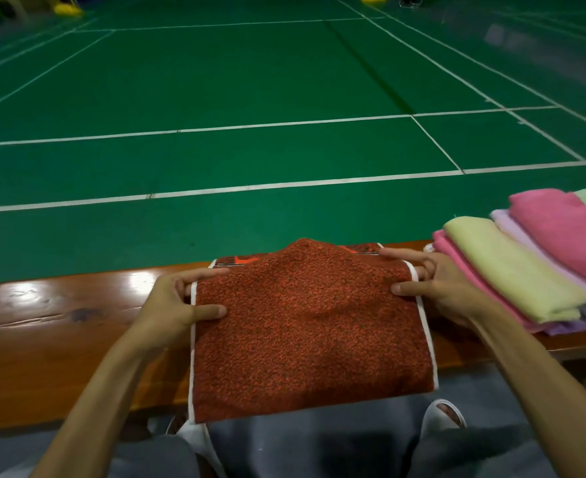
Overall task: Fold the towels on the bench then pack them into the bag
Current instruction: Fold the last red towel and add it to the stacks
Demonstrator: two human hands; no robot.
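Observation:
A rust-red towel point(305, 326) with white edging lies across the glossy wooden bench point(60, 315), its near end hanging over the front edge. My left hand point(178, 301) pinches the towel's left edge, thumb on top. At the right edge my right hand point(433, 281) pinches it the same way. The far part of the towel is doubled over, showing an orange-and-black printed side. No bag is in view.
A pile of several pink, yellow-green and lilac towels point(526, 263) lies on the bench at the right, close to my right hand. Green court floor point(250, 98) with white lines stretches beyond the bench. A white sandal point(443, 415) shows below.

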